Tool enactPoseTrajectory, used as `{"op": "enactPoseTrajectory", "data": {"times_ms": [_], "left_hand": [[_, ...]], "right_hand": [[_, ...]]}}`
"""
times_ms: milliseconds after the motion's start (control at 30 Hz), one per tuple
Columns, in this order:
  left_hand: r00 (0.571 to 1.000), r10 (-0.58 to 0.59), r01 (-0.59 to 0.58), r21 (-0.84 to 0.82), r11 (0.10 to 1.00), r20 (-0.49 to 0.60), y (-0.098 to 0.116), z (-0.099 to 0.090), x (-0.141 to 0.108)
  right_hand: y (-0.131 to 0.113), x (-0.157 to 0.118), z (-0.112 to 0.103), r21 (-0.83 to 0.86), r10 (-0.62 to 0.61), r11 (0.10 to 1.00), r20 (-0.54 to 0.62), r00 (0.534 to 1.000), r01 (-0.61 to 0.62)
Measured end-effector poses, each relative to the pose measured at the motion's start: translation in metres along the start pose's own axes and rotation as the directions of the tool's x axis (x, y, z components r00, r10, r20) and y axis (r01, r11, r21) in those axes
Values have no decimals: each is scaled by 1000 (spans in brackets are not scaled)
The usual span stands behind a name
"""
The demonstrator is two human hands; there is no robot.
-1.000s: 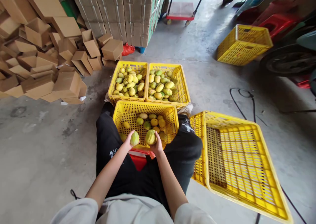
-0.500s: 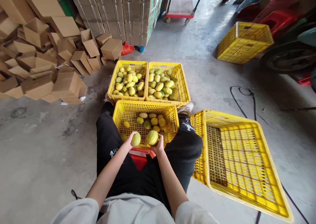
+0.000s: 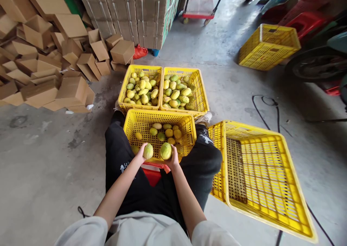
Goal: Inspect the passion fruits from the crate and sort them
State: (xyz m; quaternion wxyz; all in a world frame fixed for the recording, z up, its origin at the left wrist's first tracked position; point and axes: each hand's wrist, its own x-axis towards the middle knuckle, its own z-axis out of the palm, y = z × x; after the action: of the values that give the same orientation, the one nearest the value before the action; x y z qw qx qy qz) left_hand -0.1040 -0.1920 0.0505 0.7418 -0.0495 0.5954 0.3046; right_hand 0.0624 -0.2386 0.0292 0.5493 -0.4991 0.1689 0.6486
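Note:
My left hand (image 3: 141, 153) is closed round a yellow-green papaya (image 3: 148, 151), gripping it from its left side. A second, ribbed yellow-green papaya (image 3: 165, 151) sits in my right hand (image 3: 173, 158), whose fingers are partly hidden behind the fruit. Both papayas are held apart, over the near side of a yellow plastic crate (image 3: 159, 115) between my knees. Several yellow and green papayas (image 3: 169, 133) lie on the floor of that crate, mostly toward its right half.
Beyond it stand a left crate (image 3: 125, 80) and a right crate (image 3: 201, 90), both holding many papayas. A large yellow crate (image 3: 260, 166) lies tipped by my right leg. Cardboard boxes (image 3: 72, 90) pile up at left. A black cable (image 3: 278, 112) runs along the floor at right.
The papaya in my right hand has turned slightly and shows a greener side. Both hands have shifted very little, and the view has moved slightly.

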Motion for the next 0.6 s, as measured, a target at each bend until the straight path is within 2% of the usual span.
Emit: {"op": "enactPoseTrajectory", "data": {"times_ms": [100,333,533,600], "left_hand": [[1000,7,-6,50,999,-16,-3,2,-3],[998,-51,54,103,993,-30,-4,5,-8],[996,-37,41,45,998,-78,0,6,-10],[995,-36,39,32,999,-95,1,6,-11]], "right_hand": [[-1,-4,2,48,46,998,-9,999,-46],[-1,-8,2,69,72,995,58,996,-76],[0,1,-2,5,38,999,28,999,-38],[2,5,-4,-8,-11,1000,13,1000,11]]}}
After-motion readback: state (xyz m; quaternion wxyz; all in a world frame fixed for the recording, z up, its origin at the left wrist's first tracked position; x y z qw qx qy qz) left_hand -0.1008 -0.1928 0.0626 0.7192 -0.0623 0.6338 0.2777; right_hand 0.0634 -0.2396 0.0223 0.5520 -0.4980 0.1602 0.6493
